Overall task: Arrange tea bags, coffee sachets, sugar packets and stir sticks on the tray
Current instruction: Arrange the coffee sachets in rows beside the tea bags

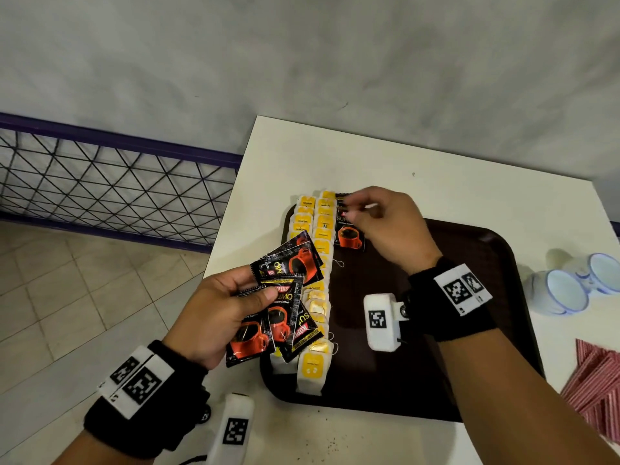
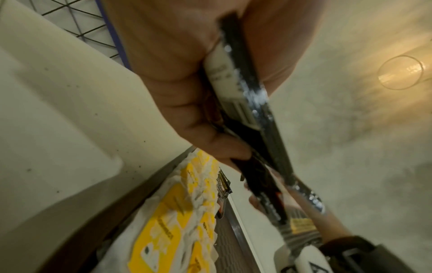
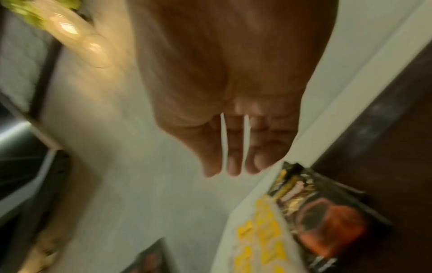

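Observation:
A dark brown tray (image 1: 469, 330) lies on the white table (image 1: 369, 156). Two rows of yellow-labelled tea bags (image 1: 323, 226) run along the tray's left side. One black-and-red coffee sachet (image 1: 349, 234) lies flat beside them at the far end. My right hand (image 1: 360, 209) hovers just over that sachet's top edge, fingers relaxed and holding nothing. In the right wrist view its fingers (image 3: 233, 157) are straight above the sachet (image 3: 327, 221). My left hand (image 1: 214, 310) grips a fan of several coffee sachets (image 1: 285, 297) over the tea bags at the tray's left edge; the left wrist view shows those sachets (image 2: 252, 103) edge-on.
Two white-and-blue cups (image 1: 570, 286) stand on the table right of the tray. Red-striped packets (image 1: 597, 391) lie at the right edge. A wire-mesh fence (image 1: 100, 182) and tiled floor are left of the table. The wall stands close behind.

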`<state>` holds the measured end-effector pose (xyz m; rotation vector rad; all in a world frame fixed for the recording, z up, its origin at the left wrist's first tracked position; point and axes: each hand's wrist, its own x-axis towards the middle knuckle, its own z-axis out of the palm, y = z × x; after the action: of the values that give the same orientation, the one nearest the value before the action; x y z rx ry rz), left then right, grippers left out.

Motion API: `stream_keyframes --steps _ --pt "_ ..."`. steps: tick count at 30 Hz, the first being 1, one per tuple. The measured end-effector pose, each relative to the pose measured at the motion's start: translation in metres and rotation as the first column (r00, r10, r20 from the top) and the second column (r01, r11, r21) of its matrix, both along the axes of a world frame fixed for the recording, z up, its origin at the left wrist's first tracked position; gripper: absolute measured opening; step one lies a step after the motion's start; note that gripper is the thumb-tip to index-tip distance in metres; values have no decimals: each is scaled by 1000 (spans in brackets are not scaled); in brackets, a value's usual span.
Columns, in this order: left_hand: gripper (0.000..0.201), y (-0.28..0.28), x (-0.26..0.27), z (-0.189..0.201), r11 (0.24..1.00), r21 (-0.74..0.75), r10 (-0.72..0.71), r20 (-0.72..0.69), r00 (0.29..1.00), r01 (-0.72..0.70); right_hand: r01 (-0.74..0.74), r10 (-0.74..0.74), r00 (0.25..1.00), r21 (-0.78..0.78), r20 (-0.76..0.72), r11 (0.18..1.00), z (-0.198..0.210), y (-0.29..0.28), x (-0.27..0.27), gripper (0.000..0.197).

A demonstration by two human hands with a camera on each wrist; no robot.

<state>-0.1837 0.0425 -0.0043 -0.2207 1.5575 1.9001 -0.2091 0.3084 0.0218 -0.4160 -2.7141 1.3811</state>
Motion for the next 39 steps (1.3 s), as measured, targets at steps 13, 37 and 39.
stream_keyframes --steps 13,37,39 --pt "30 10 0 7 992 -106 -79 -160 984 63 -508 511 857 286 70 812 24 -51 19 24" --pt "38 -1 -4 5 962 -202 -234 -271 934 183 11 19 997 -375 77 927 7 4 20 29" --pt "38 -2 -4 2 960 -211 -238 -256 937 186 195 -127 977 -491 169 849 5 17 22 30"
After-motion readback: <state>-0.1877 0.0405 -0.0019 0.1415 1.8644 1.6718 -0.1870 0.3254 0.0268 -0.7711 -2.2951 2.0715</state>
